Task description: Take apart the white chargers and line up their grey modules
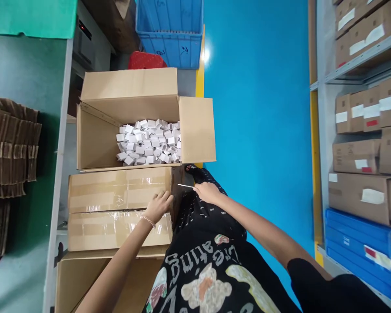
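Observation:
My left hand (159, 206) rests on the top right part of a taped cardboard box (99, 191), its fingers bent over the flap near the right edge. A beaded bracelet circles that wrist. To the right, my right hand (206, 191) is closed on a thin pale blade-like tool (185, 186) that points left toward the box's right side. The tool's tip does not clearly touch the box. Behind the taped box stands an open cardboard box (97, 150) with many small white pieces (150, 141) heaped in its right part.
Another open box (137, 282) stands nearer me at the left. Blue crates (171, 50) and a red stool (146, 60) are at the back. A green table (22, 282) holds stacked cardboard (13, 148). Shelving (321, 113) with boxes runs along the right.

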Demonstrator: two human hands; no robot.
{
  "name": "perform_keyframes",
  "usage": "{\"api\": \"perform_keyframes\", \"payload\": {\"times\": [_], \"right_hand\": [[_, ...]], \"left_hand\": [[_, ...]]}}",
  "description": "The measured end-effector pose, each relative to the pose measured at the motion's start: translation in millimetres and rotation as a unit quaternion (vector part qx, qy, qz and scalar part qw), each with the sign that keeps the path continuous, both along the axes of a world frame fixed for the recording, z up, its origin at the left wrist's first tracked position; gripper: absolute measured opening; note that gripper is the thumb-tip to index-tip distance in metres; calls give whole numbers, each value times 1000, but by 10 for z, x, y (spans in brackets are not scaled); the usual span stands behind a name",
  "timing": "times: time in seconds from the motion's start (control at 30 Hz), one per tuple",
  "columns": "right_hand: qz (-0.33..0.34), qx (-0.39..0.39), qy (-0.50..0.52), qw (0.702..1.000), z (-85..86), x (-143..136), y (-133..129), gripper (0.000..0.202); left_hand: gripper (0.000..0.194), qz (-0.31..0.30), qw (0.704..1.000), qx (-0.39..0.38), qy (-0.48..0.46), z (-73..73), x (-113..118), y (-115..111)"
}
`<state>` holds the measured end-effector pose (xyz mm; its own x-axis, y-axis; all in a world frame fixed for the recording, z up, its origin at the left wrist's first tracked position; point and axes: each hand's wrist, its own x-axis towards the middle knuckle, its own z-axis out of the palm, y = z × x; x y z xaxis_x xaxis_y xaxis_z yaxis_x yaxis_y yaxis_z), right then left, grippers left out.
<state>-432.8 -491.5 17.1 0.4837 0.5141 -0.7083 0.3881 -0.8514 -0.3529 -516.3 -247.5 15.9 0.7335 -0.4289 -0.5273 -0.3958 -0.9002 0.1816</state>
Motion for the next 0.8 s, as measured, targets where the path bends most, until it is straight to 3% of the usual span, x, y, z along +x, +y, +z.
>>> {"api": "perform_keyframes", "payload": {"times": [0.27,0.43,0.8], "right_hand": [[-9,17,18,1000,-24,42,138,40],[-16,22,19,999,-24,50,154,41],[-44,27,46,998,-24,143,195,36]], "left_hand": [[30,-69,989,-84,-97,-165,-10,36],[29,-78,985,-100,-121,-101,-89,90],[28,-80,986,-121,-86,-15,-14,92]]}}
